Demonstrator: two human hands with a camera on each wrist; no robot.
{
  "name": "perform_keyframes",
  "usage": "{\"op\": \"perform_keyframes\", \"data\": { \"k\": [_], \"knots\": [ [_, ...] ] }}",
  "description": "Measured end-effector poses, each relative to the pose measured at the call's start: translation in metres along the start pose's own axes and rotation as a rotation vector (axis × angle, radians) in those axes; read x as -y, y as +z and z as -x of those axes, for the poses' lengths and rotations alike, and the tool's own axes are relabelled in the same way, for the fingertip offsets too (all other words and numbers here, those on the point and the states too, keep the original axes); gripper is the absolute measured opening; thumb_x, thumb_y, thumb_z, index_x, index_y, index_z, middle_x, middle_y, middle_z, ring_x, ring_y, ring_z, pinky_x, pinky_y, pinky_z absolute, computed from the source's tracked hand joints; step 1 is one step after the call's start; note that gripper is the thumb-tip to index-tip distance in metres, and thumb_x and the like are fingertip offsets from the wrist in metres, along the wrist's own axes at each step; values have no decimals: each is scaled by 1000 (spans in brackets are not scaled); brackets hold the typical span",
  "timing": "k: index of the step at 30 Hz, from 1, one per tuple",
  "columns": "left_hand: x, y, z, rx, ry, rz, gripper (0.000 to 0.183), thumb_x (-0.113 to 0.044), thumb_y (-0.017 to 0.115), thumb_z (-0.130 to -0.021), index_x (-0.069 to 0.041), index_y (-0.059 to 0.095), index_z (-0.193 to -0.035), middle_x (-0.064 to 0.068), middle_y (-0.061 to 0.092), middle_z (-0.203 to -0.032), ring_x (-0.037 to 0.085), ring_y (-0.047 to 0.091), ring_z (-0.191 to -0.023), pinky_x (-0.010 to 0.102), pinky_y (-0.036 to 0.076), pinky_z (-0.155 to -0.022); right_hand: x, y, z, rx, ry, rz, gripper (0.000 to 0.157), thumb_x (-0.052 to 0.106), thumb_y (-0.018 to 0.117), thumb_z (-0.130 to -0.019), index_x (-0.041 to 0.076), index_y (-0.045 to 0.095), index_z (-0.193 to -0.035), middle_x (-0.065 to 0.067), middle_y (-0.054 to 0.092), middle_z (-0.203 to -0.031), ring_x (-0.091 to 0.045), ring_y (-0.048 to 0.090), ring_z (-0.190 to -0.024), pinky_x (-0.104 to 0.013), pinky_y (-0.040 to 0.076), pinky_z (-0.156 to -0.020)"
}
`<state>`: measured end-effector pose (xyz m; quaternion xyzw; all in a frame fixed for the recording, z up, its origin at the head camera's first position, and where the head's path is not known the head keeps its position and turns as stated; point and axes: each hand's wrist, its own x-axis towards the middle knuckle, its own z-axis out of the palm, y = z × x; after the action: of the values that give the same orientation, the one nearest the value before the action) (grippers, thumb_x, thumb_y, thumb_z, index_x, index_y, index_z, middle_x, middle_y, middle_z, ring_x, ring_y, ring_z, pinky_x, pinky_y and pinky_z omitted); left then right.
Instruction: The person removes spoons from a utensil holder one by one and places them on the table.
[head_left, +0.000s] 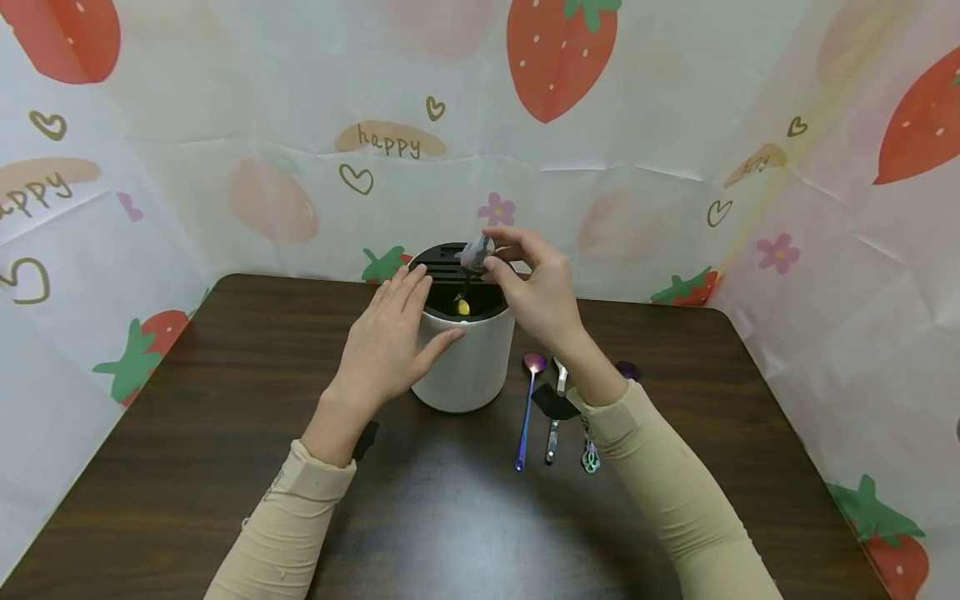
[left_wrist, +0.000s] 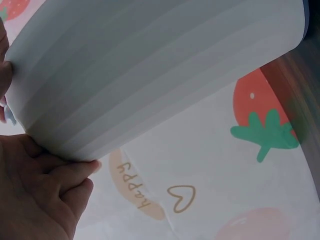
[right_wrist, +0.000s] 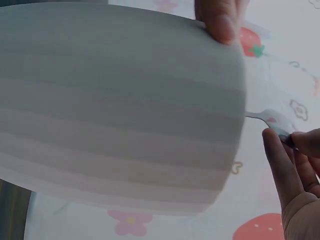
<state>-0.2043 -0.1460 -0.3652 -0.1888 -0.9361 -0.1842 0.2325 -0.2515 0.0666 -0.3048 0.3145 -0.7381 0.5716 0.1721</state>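
Observation:
A white ribbed container point(head_left: 467, 367) with a black slotted top point(head_left: 442, 262) stands on the table. My left hand point(head_left: 386, 342) rests on its left rim, fingers stretched over the black top and thumb against the front wall; the left wrist view shows that hand point(left_wrist: 45, 185) touching the rim. Above the top, my right hand point(head_left: 536, 283) pinches a spoon point(head_left: 477, 252) by its bowl between thumb and fingers. The spoon's bowl point(right_wrist: 275, 120) is up in the right wrist view, and its handle runs down behind the rim. A small yellow piece point(head_left: 462, 307) shows inside the opening.
Right of the container lie a purple-blue spoon point(head_left: 534, 365), a silver utensil point(head_left: 552, 442) and one with an ornate iridescent handle point(head_left: 591, 458). A dark purple spoon bowl point(head_left: 628, 369) shows beside the right wrist. A strawberry-print sheet point(head_left: 450, 200) stands behind the dark wooden table point(head_left: 420, 517).

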Motion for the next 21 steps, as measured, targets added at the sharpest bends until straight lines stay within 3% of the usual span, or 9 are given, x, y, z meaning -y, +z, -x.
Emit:
{"op": "perform_keyframes", "data": {
  "k": [5, 13, 21],
  "knots": [
    [0, 0, 0, 4, -3, 2, 84, -55, 65, -100, 4, 42, -155, 19, 39, -164, 36, 29, -155, 50, 23, -128, 4, -5, 0, -44, -42, -75, 34, -12, 65, -97, -8, 63, -131, -22, 64, -118, -32, 69, -96, -40, 64, -79],
    [0, -1, 0, 17, -18, 1, 85, -56, 63, -100, 3, 41, -156, 18, 37, -165, 34, 26, -157, 49, 22, -128, 12, -15, -1, -132, -89, -140, 32, -16, 64, -95, -13, 63, -127, -24, 64, -114, -24, 68, -96, -35, 64, -80],
    [-1, -2, 0, 21, -13, 0, 85, -57, 62, -100, 4, 41, -156, 18, 38, -164, 34, 26, -157, 49, 22, -128, 18, -31, 4, -212, -115, -214, 33, -18, 64, -94, -15, 61, -127, -14, 65, -112, -27, 68, -96, -39, 64, -83]
  ]
}}
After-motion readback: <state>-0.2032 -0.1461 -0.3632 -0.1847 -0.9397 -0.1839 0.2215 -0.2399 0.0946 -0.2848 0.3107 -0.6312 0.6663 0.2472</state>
